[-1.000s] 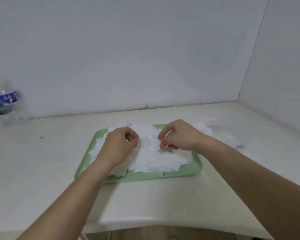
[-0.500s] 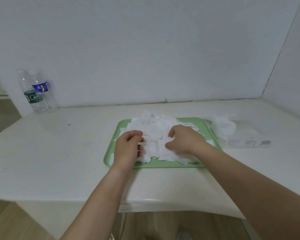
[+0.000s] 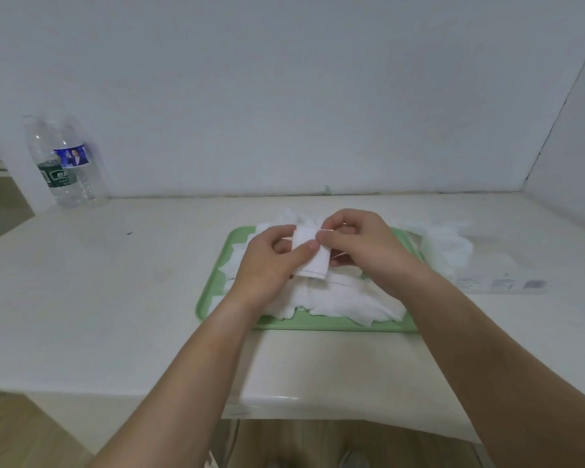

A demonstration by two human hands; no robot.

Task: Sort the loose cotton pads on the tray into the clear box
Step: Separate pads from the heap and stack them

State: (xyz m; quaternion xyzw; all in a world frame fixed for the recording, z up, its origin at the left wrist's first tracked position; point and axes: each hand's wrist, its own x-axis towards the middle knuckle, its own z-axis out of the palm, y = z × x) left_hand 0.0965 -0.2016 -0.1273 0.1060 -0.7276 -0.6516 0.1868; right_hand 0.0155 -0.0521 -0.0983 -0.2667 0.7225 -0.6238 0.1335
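one pad stack (image 3: 313, 265) pinched between left hand (image 3: 267, 265) and right hand (image 3: 365, 251), above pile (image 3: 345, 298) on tray (image 3: 318, 325).

White counter with what I can see sitting on it

From my feed, the pale counter (image 3: 115, 298) runs back to the wall, meets a side wall at the right, and ends in a glossy rounded lip at the front. A green tray (image 3: 318, 324) lies flat near the middle, its long side parallel to the front edge and set back from it. Just beside the tray's right end sits the clear box (image 3: 497, 278), small printed labels on its near wall. At the far left rear two clear water bottles stand upright side by side against the wall, one green-labelled (image 3: 52, 163), one blue-labelled (image 3: 85, 163). A small dark speck (image 3: 129, 233) lies between the bottles and the tray.
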